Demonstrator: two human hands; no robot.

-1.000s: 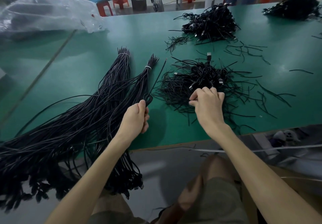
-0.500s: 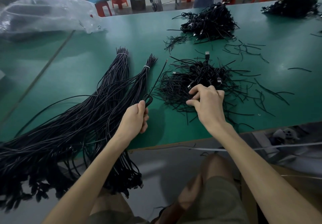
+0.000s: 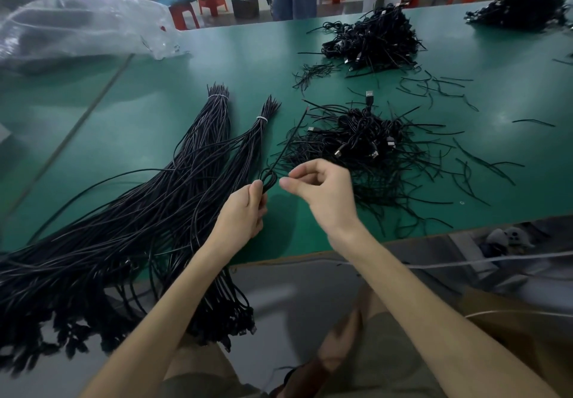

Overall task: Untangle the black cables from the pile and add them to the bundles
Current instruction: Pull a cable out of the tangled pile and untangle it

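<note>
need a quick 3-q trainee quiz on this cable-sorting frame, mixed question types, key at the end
1. True or false: the two tied bundles of long black cables lie to the left of the near tangled pile of black cables with metal plugs.
2. What does the left hand grip? A) a looped black cable B) a red stool C) a white roll
3. Fill in: the crumpled clear plastic bag lies on the far ____ part of the green table.
Key: 1 true; 2 A; 3 left.
</note>
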